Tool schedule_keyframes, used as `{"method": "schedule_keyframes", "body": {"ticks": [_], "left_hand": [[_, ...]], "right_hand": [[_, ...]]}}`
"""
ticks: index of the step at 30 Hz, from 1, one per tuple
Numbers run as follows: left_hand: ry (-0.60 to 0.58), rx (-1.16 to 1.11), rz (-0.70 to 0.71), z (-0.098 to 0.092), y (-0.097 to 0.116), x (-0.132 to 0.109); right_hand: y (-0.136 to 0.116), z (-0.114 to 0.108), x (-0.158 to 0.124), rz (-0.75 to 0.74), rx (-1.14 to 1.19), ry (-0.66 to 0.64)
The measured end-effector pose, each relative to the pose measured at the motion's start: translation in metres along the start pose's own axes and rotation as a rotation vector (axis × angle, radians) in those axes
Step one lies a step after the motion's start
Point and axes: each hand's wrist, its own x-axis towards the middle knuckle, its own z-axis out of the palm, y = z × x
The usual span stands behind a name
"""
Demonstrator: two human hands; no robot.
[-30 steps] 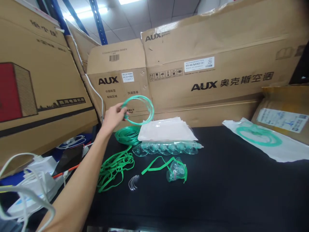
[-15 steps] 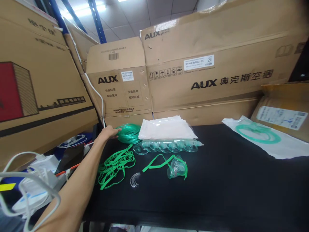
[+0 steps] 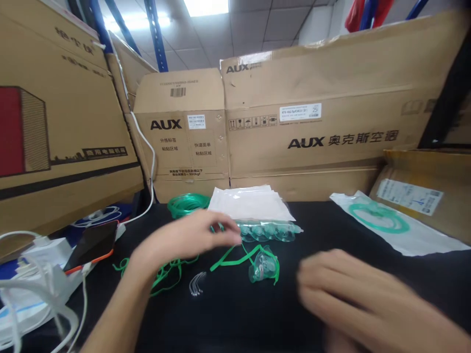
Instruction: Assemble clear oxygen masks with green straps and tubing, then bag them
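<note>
My left hand (image 3: 200, 234) hovers above the table with loosely bent fingers and nothing visible in it. It covers part of a row of clear green masks (image 3: 270, 231) and part of a tangle of green elastic straps (image 3: 171, 274). At the lower right, my right hand (image 3: 346, 289) is blurred and its fingertips are hidden. Between the hands lies a clear oxygen mask (image 3: 264, 264) with a green strap (image 3: 230, 262) attached. Several thin metal strips (image 3: 197, 283) lie left of the mask. A coil of green tubing (image 3: 187, 203) sits behind my left hand.
White pouches (image 3: 250, 202) rest at the back of the black table. A pouch with green tubing (image 3: 379, 218) lies at the right beside a cardboard box (image 3: 408, 171). Large cartons (image 3: 312, 162) wall the back. A phone (image 3: 91, 245) and white cables (image 3: 47, 289) crowd the left.
My left hand has drawn back from the coiled tubing, moving right and nearer. My right hand has come into view at the lower right. The camera view has shifted slightly.
</note>
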Motion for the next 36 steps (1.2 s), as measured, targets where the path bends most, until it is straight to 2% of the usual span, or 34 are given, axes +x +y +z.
{"method": "schedule_keyframes", "body": {"ticks": [1, 2, 4, 7, 9, 12, 16, 21, 25, 30, 36], "left_hand": [[-0.077, -0.027, 0.006, 0.016, 0.007, -0.002], [-0.098, -0.022, -0.004, 0.031, 0.012, -0.003], [-0.078, -0.015, 0.043, 0.058, 0.020, -0.001], [-0.032, -0.118, 0.256, 0.083, 0.034, 0.001], [-0.020, -0.191, 0.368, 0.091, 0.046, -0.001], [0.001, -0.196, 0.364, 0.097, 0.059, -0.002], [0.003, -0.180, 0.313, 0.107, 0.060, 0.005], [0.060, -0.173, 0.346, 0.116, 0.059, 0.016], [0.134, -0.281, 0.404, 0.114, 0.065, 0.017], [0.081, -0.342, 0.395, 0.111, 0.067, 0.010], [0.081, -0.216, 0.460, 0.111, 0.063, 0.007]], "right_hand": [[0.001, 0.006, 0.012, -0.002, -0.018, -0.043], [0.002, 0.013, 0.022, 0.001, -0.038, -0.088], [0.004, 0.030, 0.032, 0.028, -0.079, -0.147], [0.012, 0.050, 0.022, 0.069, -0.101, -0.205], [0.019, 0.050, 0.009, 0.128, -0.050, -0.232], [0.029, 0.030, -0.002, 0.260, 0.132, -0.203], [0.033, 0.003, -0.005, 0.274, 0.249, -0.100], [0.030, 0.006, -0.015, 0.243, 0.135, -0.093], [0.029, 0.005, -0.019, 0.218, 0.033, -0.020], [0.028, -0.009, -0.020, 0.180, 0.017, -0.071], [0.021, -0.017, -0.021, 0.162, 0.012, -0.115]]}}
